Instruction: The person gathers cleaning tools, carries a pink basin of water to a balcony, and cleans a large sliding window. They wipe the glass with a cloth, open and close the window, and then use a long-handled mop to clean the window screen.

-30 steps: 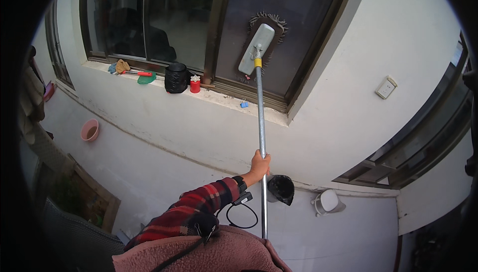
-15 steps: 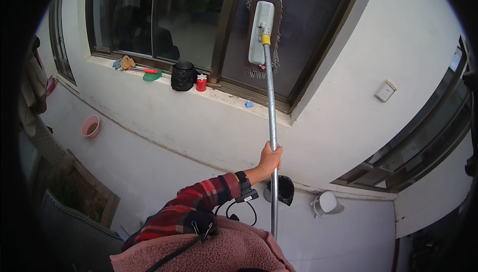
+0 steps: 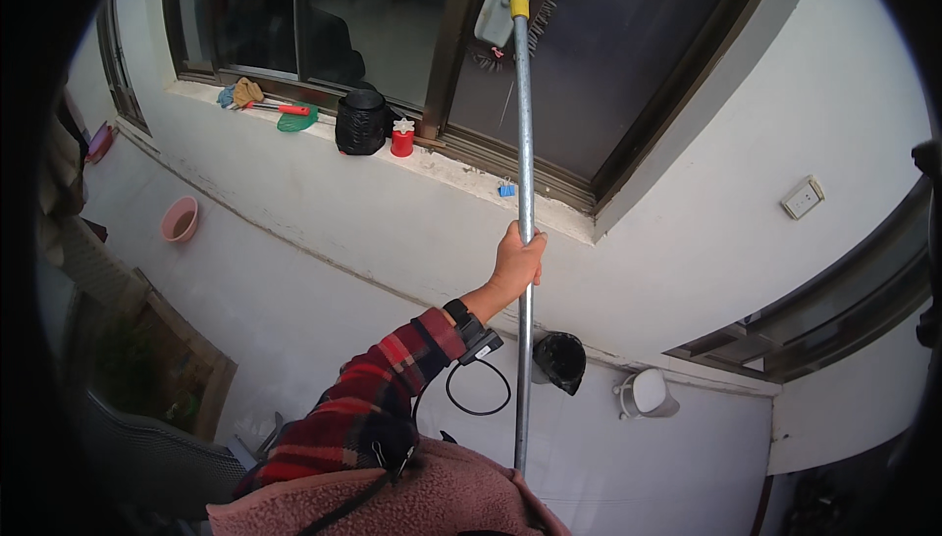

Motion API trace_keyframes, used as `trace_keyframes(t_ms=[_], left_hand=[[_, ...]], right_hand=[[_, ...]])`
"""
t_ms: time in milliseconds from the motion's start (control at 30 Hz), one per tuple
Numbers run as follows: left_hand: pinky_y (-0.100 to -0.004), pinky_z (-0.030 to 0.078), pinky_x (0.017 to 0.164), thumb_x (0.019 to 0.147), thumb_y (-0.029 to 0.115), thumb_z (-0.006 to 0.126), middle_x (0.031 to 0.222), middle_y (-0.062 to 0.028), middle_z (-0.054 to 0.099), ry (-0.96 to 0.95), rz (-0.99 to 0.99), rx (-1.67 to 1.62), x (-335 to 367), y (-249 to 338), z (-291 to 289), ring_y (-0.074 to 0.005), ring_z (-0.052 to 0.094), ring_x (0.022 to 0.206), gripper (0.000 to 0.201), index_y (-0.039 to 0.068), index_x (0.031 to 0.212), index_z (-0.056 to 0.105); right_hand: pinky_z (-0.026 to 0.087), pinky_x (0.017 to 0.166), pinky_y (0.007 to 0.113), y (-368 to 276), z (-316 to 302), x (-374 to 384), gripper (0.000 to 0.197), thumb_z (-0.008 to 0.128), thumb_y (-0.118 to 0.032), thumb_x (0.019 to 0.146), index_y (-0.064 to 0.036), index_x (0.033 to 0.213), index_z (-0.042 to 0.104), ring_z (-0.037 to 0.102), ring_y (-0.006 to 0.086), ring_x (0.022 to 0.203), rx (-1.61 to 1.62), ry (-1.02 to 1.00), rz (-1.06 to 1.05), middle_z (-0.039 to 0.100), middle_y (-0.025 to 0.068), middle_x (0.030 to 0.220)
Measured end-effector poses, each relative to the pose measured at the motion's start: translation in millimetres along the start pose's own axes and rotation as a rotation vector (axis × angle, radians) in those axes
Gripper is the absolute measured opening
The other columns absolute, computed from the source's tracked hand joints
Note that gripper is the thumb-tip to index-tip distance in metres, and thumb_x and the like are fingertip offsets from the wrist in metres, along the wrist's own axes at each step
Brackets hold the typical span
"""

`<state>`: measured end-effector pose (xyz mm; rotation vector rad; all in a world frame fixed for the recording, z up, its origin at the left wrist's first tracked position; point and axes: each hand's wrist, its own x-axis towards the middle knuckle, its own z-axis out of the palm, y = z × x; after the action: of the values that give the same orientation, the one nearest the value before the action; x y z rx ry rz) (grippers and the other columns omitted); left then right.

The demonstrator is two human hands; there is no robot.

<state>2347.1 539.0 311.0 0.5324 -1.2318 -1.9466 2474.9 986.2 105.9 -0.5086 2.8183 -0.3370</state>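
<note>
My left hand (image 3: pixel 517 259) is closed around the silver metal pole of a flat mop (image 3: pixel 525 134). Its plaid-sleeved arm reaches up from the lower left, with a black strap at the wrist. At the top of the picture, past a yellow collar, the pale mop head lies against the dark window pane (image 3: pixel 628 65), its grey fringe showing along the right side. The head's upper end is cut off by the picture's edge. Downward, the pole runs past my pink fleece garment (image 3: pixel 392 497). My right hand is out of sight.
On the window ledge sit a black-bagged container (image 3: pixel 361 126), a red can (image 3: pixel 402 139), a red-handled tool (image 3: pixel 280 107) and a small blue item (image 3: pixel 506 190). Along the floor stand a pink basin (image 3: pixel 180 220), a black-lined bin (image 3: pixel 560 361) and a white bucket (image 3: pixel 648 395).
The mop head has slid up the pane, partly out of the picture. My left hand has risen with the pole and shifted slightly left, still gripping it.
</note>
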Motion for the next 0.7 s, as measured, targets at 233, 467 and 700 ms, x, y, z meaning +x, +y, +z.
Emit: trace_keyframes(t_ms=[233, 467, 700], left_hand=[[-0.0283, 0.039, 0.032, 0.086, 0.012, 0.052, 0.063, -0.0032, 0.044, 0.032, -0.069, 0.036, -22.0, -29.4, -20.3, -0.0112, 0.043, 0.037, 0.016, 0.005, 0.091, 0.039], [-0.0292, 0.039, 0.032, 0.085, 0.012, 0.052, 0.065, -0.0049, 0.045, 0.052, -0.082, 0.035, -41.3, -50.1, -22.3, -0.0124, 0.043, 0.038, 0.017, 0.004, 0.092, 0.038], [-0.0291, 0.037, 0.031, 0.086, 0.012, 0.052, 0.065, -0.0054, 0.045, 0.067, -0.148, 0.054, -53.4, -69.4, -16.2, -0.0132, 0.042, 0.035, 0.017, 0.005, 0.092, 0.038]], right_hand=[[0.047, 0.052, 0.044, 6.5, -8.6, -5.3, 0.034, 0.060, -0.028, 0.078, -0.0057, 0.104, 0.060, 0.058, 0.0342, 0.056, -0.001, -0.027, 0.002, 0.060, 0.0183, 0.063], [0.047, 0.052, 0.044, 15.6, -10.5, -8.5, 0.034, 0.060, -0.029, 0.077, -0.0059, 0.103, 0.060, 0.058, 0.0345, 0.057, -0.001, -0.013, 0.011, 0.061, 0.0183, 0.064], [0.048, 0.052, 0.044, 25.1, -10.0, -13.7, 0.034, 0.061, -0.029, 0.077, -0.0061, 0.103, 0.061, 0.058, 0.0348, 0.057, 0.002, 0.007, 0.017, 0.061, 0.0184, 0.064]])
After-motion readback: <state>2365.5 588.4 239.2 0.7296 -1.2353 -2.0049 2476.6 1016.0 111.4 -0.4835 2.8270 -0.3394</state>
